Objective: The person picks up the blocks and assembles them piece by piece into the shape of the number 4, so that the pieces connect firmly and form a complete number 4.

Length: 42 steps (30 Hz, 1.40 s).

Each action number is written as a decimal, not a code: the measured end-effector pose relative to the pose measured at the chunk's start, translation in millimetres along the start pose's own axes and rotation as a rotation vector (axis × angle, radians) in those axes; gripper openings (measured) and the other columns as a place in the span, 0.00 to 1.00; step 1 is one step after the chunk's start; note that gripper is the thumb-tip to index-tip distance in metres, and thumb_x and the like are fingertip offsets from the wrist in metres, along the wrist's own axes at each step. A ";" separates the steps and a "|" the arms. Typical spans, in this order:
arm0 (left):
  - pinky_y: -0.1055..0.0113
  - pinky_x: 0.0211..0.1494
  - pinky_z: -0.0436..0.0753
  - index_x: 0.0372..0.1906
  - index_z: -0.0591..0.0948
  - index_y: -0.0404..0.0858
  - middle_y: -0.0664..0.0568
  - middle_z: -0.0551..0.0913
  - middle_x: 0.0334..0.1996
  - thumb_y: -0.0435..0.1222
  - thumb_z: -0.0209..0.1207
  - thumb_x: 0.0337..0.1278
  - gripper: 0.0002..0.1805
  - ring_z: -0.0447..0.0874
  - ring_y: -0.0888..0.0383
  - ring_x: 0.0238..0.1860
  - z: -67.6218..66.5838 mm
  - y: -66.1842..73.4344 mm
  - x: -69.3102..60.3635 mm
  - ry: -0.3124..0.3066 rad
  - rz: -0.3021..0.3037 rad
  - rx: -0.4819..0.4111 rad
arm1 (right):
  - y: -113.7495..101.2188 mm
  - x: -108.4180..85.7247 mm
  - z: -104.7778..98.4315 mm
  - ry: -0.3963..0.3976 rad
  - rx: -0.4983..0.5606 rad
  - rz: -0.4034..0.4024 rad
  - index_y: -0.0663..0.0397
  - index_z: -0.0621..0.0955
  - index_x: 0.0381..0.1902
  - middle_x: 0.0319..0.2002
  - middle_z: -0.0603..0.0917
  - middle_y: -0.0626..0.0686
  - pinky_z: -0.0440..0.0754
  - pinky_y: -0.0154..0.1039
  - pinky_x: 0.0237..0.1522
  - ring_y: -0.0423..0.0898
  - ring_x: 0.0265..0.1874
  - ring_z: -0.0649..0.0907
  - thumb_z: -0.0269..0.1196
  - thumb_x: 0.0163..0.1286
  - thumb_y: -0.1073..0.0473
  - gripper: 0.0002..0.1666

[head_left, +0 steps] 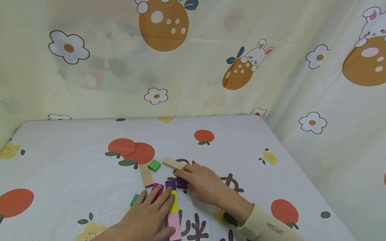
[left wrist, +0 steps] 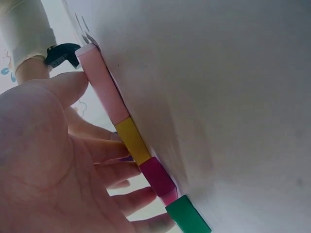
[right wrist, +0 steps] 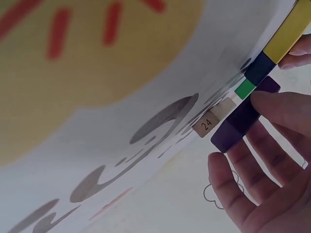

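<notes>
My left hand (head_left: 146,221) lies over a row of blocks with its fingers spread and fairly straight. Its thumb touches the pink block (head_left: 174,228), and its fingers lie by the yellow block (head_left: 173,202) and the magenta block (head_left: 157,191). A purple block (head_left: 170,184) continues the row past the yellow one. A dark green block (head_left: 134,199) shows beyond the left fingertips. Between thumb and fingers, my right hand (head_left: 204,183) pinches another purple block (right wrist: 238,121), held just apart from the row in the right wrist view.
A plain wooden block (head_left: 145,176), a bright green block (head_left: 154,165) and a second wooden block (head_left: 172,163) form an arc beyond the hands. The white tablecloth (head_left: 81,158) has printed fruit and flowers. A patterned curtain (head_left: 116,81) hangs behind the table.
</notes>
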<state>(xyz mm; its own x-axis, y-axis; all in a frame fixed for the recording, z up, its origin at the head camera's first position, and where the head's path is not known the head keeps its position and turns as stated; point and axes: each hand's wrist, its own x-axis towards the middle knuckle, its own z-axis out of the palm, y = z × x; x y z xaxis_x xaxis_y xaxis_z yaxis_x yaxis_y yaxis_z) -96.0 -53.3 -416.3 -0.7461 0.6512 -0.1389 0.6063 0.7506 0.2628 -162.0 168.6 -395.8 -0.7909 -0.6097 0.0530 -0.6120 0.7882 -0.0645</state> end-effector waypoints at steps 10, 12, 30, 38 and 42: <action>0.30 0.78 0.55 0.80 0.65 0.44 0.49 0.60 0.82 0.66 0.54 0.65 0.46 0.53 0.41 0.82 0.4 0.4 1.2 -0.003 -0.003 0.011 | -0.3 0.7 1.8 -0.022 -0.014 -0.009 0.43 0.81 0.66 0.55 0.85 0.49 0.86 0.43 0.55 0.46 0.50 0.84 0.69 0.69 0.63 0.28; 0.30 0.78 0.55 0.80 0.65 0.44 0.49 0.60 0.82 0.66 0.55 0.65 0.46 0.53 0.41 0.82 0.3 0.6 1.5 -0.002 -0.004 0.014 | -0.4 0.9 2.2 -0.027 -0.011 -0.011 0.43 0.81 0.65 0.55 0.85 0.49 0.86 0.43 0.55 0.46 0.50 0.84 0.69 0.69 0.63 0.27; 0.30 0.78 0.54 0.80 0.65 0.45 0.49 0.60 0.82 0.66 0.56 0.63 0.47 0.52 0.41 0.83 -0.1 1.3 2.2 -0.021 -0.020 0.006 | -2.9 0.1 6.2 -0.068 0.005 -0.030 0.44 0.84 0.63 0.54 0.84 0.48 0.84 0.39 0.57 0.44 0.50 0.83 0.69 0.70 0.63 0.24; 0.30 0.78 0.54 0.80 0.65 0.44 0.49 0.60 0.82 0.67 0.56 0.63 0.48 0.52 0.41 0.83 0.4 0.6 2.0 -0.022 -0.024 -0.001 | -3.9 -0.3 6.8 -0.083 0.006 -0.020 0.43 0.83 0.64 0.56 0.84 0.49 0.83 0.40 0.61 0.45 0.53 0.83 0.68 0.71 0.61 0.24; 0.29 0.78 0.54 0.80 0.65 0.44 0.49 0.60 0.82 0.66 0.56 0.63 0.47 0.52 0.41 0.83 0.1 1.6 1.4 -0.025 -0.027 -0.007 | -4.3 0.0 7.1 -0.092 0.003 -0.019 0.44 0.83 0.65 0.57 0.84 0.49 0.83 0.40 0.62 0.45 0.54 0.83 0.68 0.72 0.60 0.24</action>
<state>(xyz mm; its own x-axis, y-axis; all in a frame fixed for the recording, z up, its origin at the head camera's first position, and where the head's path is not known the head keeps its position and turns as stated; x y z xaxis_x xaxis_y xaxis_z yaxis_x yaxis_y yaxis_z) -96.0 -51.1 -416.1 -0.7551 0.6332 -0.1698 0.5837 0.7673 0.2656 -159.3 164.7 -402.5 -0.7759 -0.6298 -0.0372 -0.6268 0.7762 -0.0676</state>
